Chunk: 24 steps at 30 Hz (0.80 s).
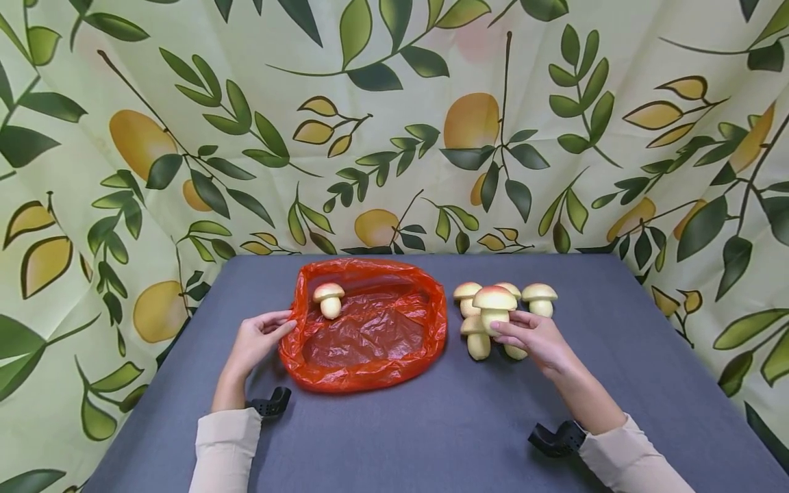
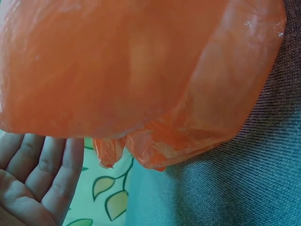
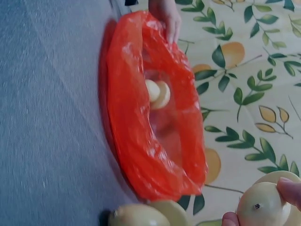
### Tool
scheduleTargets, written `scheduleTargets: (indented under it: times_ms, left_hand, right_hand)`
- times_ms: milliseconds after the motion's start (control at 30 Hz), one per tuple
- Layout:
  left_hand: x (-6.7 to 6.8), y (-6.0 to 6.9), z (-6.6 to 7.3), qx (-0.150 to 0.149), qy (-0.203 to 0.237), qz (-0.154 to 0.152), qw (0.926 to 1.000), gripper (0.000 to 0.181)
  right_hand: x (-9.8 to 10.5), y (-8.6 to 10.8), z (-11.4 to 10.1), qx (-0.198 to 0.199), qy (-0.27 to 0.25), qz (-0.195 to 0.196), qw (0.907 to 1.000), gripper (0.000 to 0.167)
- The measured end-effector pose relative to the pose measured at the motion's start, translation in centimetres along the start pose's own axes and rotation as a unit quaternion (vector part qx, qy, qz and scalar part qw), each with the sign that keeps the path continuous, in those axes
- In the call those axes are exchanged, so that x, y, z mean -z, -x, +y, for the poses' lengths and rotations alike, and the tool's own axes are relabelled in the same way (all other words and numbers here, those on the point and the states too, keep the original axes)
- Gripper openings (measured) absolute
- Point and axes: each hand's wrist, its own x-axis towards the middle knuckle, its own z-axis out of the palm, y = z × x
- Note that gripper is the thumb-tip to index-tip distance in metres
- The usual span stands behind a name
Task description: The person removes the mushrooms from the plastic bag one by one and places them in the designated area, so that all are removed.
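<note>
A red plastic bag (image 1: 364,380) lies with its mouth spread wide on the table, one toy mushroom (image 1: 329,301) inside it near the left wall. At the bag's left rim, my left hand (image 1: 255,342) pinches the plastic between thumb and fingers; in the left wrist view the fingertips go out of sight behind the bag (image 2: 117,70). My right hand (image 1: 536,339) holds another mushroom (image 1: 495,305) by its stem, above a group of several mushrooms right of the bag. This held mushroom (image 3: 263,207) shows its stem end in the right wrist view.
Several pale mushrooms with reddish or yellowish caps, one at the back right (image 1: 540,299), rest on the grey-blue table (image 1: 394,438). A leaf-and-fruit patterned cloth (image 1: 394,137) hangs behind the table and along its sides. Each wrist wears a black camera mount.
</note>
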Motion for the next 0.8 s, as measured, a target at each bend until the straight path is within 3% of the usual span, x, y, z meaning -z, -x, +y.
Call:
scheduleTargets:
  times_ms: [600,800]
  left_hand:
    - [0.2,-0.1,0.1,-0.002,0.021,0.0,0.9998,0.038]
    - [0.3,0.0,0.1,0.006,0.02,-0.001,0.9998,0.04]
  right_hand:
    - [4.5,0.3,1.1,-0.023,0.06,0.016,0.9978,0.084]
    - [5.9,0.1,1.6,-0.01,0.034,0.019,0.9992,0.084]
